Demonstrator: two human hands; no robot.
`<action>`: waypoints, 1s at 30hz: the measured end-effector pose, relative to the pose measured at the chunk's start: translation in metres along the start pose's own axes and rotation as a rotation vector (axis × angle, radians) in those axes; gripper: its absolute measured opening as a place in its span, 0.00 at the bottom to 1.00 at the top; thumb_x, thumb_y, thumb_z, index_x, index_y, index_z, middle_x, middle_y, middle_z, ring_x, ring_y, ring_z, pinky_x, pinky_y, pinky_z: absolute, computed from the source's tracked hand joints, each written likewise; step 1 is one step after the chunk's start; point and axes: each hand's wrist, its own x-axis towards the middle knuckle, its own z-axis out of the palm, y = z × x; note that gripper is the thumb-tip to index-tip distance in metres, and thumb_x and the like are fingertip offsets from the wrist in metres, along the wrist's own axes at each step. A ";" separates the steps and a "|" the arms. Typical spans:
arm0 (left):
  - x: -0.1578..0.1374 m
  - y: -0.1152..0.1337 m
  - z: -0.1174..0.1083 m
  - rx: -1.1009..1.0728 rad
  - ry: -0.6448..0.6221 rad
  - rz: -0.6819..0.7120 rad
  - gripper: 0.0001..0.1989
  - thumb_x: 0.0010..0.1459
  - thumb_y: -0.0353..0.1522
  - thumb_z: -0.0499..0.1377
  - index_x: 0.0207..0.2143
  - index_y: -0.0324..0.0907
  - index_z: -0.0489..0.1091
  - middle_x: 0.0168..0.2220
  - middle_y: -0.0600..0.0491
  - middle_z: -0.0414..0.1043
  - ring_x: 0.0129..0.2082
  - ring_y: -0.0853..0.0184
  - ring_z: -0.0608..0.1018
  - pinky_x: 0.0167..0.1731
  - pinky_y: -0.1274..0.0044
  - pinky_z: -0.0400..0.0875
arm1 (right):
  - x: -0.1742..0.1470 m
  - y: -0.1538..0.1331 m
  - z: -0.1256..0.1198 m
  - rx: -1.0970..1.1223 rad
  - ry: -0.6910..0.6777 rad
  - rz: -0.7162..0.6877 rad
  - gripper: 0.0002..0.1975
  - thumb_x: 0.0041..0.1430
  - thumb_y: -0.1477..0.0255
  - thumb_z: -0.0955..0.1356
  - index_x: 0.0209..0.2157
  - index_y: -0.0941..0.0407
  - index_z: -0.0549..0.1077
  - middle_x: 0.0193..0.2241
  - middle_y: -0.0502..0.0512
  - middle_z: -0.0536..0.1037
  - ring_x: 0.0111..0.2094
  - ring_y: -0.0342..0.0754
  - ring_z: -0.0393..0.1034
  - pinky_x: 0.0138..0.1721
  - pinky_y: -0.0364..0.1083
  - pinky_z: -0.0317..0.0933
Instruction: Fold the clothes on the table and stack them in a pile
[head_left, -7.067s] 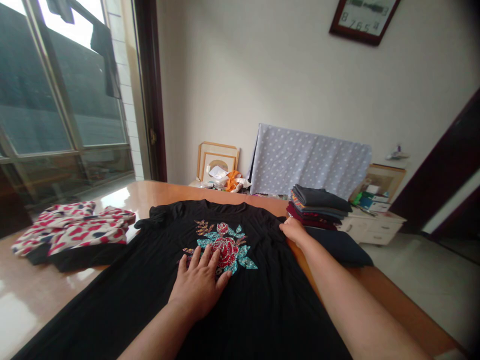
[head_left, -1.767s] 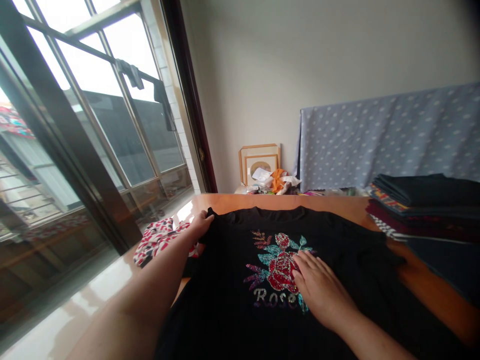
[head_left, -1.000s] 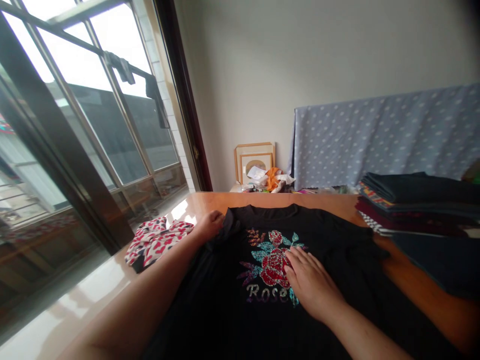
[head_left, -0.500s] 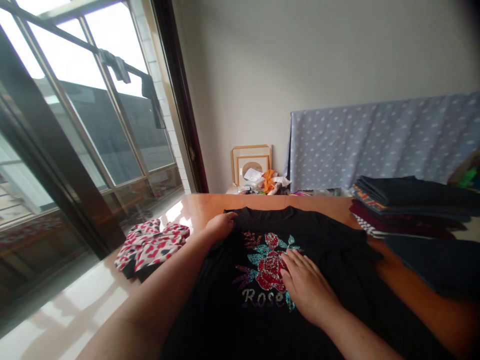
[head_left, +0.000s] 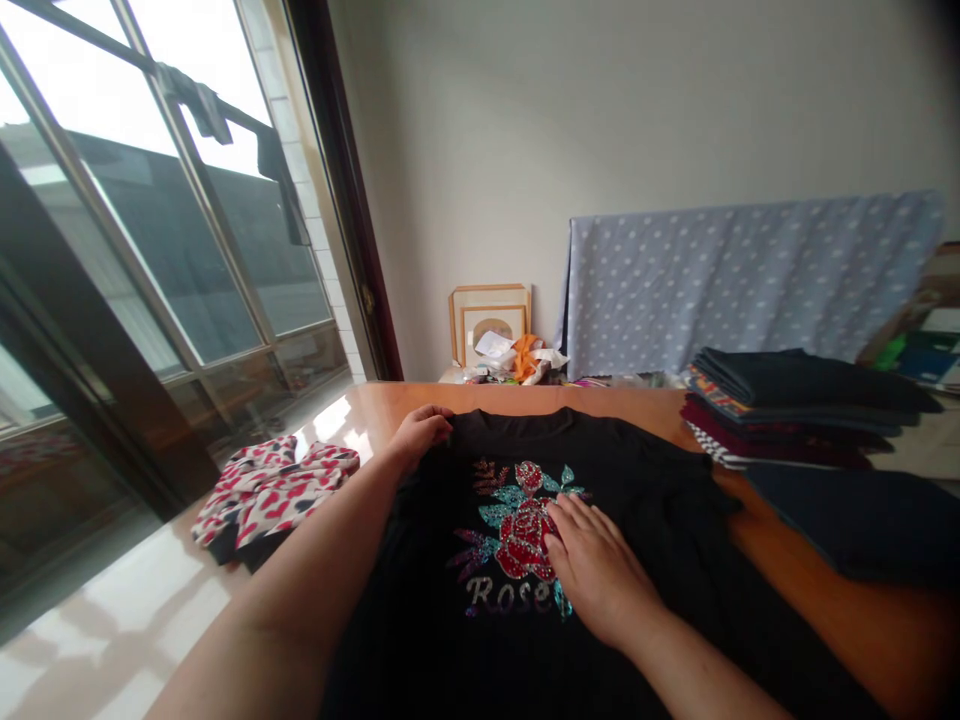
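A black T-shirt (head_left: 615,560) lies spread front side up, its neckline towards the far edge of the table. On its chest are a sparkling red rose, turquoise leaves and the word "Rose". My left hand (head_left: 424,432) is closed on the shirt's left shoulder, beside the collar; the fingertips are partly hidden. Flat across the right side of the rose print rests my right hand (head_left: 596,565), palm down, fingers stretched out and holding nothing.
On the wooden table (head_left: 375,400), a heart-patterned garment (head_left: 281,490) lies to the left. At right are a stack of folded clothes (head_left: 795,400) and a dark folded garment (head_left: 847,520). A dotted blue cloth (head_left: 712,290) hangs behind, near picture frames (head_left: 461,320).
The view has shifted slightly to the right. My left hand's fingers look more curled at the shirt's shoulder. My right hand stays on the print.
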 end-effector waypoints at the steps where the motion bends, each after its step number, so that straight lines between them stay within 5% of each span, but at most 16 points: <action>1: 0.001 -0.002 0.000 0.022 0.023 -0.008 0.21 0.58 0.36 0.54 0.52 0.37 0.71 0.40 0.44 0.79 0.34 0.64 0.80 0.35 0.75 0.74 | 0.000 0.000 0.000 0.001 -0.002 0.001 0.28 0.69 0.63 0.55 0.64 0.59 0.65 0.66 0.60 0.62 0.68 0.55 0.52 0.68 0.58 0.45; 7: -0.005 -0.012 0.012 0.276 -0.088 0.005 0.21 0.61 0.42 0.54 0.53 0.45 0.73 0.61 0.46 0.69 0.62 0.57 0.68 0.62 0.68 0.60 | 0.000 -0.001 0.000 0.001 0.011 0.001 0.28 0.69 0.63 0.55 0.64 0.58 0.65 0.66 0.59 0.62 0.68 0.54 0.52 0.68 0.57 0.44; 13: -0.013 -0.017 0.029 0.510 -0.215 -0.095 0.34 0.64 0.53 0.46 0.66 0.48 0.58 0.72 0.44 0.44 0.72 0.50 0.46 0.64 0.48 0.36 | 0.000 0.000 0.000 -0.008 -0.001 -0.001 0.28 0.69 0.63 0.55 0.64 0.58 0.65 0.66 0.59 0.62 0.68 0.54 0.52 0.68 0.57 0.44; 17: -0.012 -0.014 0.023 0.564 -0.228 -0.085 0.33 0.64 0.53 0.45 0.66 0.50 0.58 0.72 0.45 0.47 0.71 0.51 0.49 0.64 0.48 0.40 | 0.000 -0.001 0.000 0.000 -0.002 0.002 0.28 0.69 0.63 0.55 0.64 0.58 0.65 0.66 0.60 0.62 0.68 0.54 0.51 0.68 0.57 0.44; 24: 0.000 -0.007 0.005 0.577 -0.084 -0.030 0.28 0.70 0.45 0.36 0.65 0.46 0.58 0.69 0.45 0.55 0.69 0.61 0.57 0.65 0.64 0.50 | -0.001 -0.003 -0.003 -0.003 -0.013 0.008 0.28 0.70 0.62 0.54 0.65 0.59 0.64 0.66 0.59 0.61 0.69 0.54 0.51 0.69 0.57 0.43; 30: 0.007 -0.014 0.031 0.589 -0.145 -0.122 0.37 0.62 0.57 0.44 0.66 0.47 0.58 0.70 0.40 0.50 0.71 0.49 0.50 0.64 0.49 0.44 | 0.000 -0.003 -0.004 -0.008 -0.028 0.005 0.28 0.70 0.62 0.54 0.65 0.57 0.64 0.66 0.59 0.62 0.69 0.54 0.51 0.68 0.57 0.44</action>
